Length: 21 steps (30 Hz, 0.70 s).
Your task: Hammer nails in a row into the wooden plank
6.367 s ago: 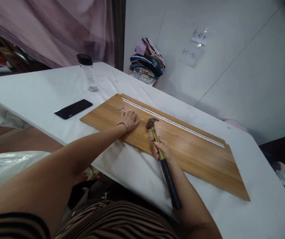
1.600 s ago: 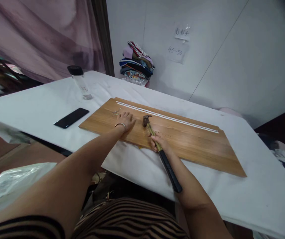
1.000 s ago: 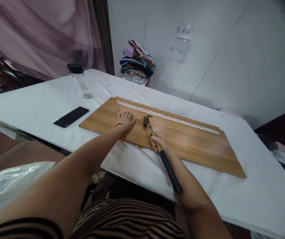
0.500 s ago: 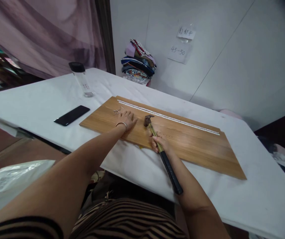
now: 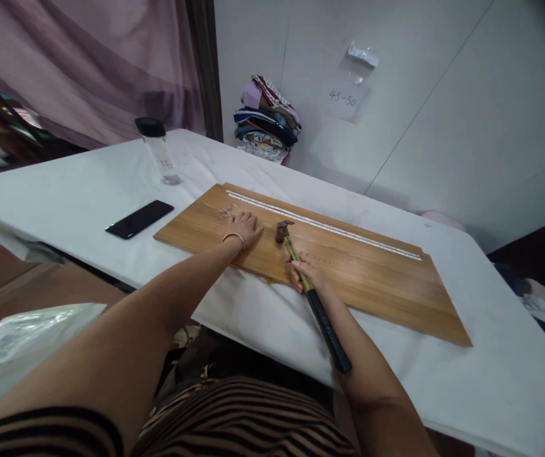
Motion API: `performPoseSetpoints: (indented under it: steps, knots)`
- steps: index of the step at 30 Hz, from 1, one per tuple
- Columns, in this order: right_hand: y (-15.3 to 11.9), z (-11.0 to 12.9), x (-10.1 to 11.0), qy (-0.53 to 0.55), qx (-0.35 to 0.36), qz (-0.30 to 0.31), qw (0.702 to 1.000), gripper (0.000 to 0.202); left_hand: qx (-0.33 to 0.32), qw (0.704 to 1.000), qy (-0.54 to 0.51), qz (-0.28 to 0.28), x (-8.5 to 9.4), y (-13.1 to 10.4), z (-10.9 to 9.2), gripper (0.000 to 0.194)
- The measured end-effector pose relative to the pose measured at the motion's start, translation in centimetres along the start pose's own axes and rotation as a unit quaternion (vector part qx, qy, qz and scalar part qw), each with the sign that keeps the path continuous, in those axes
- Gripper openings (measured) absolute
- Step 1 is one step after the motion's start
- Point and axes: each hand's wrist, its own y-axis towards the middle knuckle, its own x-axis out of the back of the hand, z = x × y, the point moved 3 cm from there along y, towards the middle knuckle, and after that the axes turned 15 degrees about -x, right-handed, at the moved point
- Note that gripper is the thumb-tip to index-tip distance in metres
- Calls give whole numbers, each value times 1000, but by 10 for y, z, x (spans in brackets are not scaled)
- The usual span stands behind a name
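Head view. My right hand (image 5: 307,274) is wrapped around the hammer (image 5: 308,289), gripping high on the shaft, near the head; the dark handle end trails back toward my body, off the board's near edge. The long axis runs near-to-far, with the head resting on the wooden board (image 5: 377,285) just right of my left hand (image 5: 244,227). That hand lies flat, fingers pressed down on the board, holding nothing. Loose nails (image 5: 225,211) lie just beyond its fingertips, so the left hand is nearer them. A row of small dots sits right of the hammer shaft.
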Motion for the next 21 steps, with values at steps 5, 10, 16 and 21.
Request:
performPoseSetpoints:
  steps: [5, 10, 16, 21]
  knots:
    - [-1, 0, 0, 6, -5, -2, 1000, 49, 1, 1000, 1, -2, -1, 0, 1, 49]
    - [0, -1, 1, -4, -2, 0, 1000, 48, 4, 1000, 2, 0, 0, 0, 0, 48]
    - [2, -3, 3, -11, -1, -4, 1000, 47, 2, 1000, -1, 0, 2, -1, -2, 49]
    - [1, -2, 2, -1, -6, -3, 1000, 48, 3, 1000, 0, 1, 2, -1, -2, 50]
